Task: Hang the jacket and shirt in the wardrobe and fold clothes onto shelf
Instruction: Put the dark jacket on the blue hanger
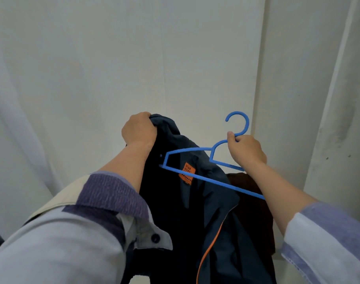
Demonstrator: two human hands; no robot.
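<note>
Left hand [139, 130] clenching navy jacket [187, 212], orange label [187, 173] "SCAR MOBY", right hand [245, 150] gripping blue hanger [197, 177]

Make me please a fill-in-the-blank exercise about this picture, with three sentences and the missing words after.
1. The right hand holds the hanger, whose colour is ____.
2. The left hand grips the dark navy ____ at its top.
3. The label sewn inside the jacket is ____ in colour.

Missing words: blue; jacket; orange
</note>
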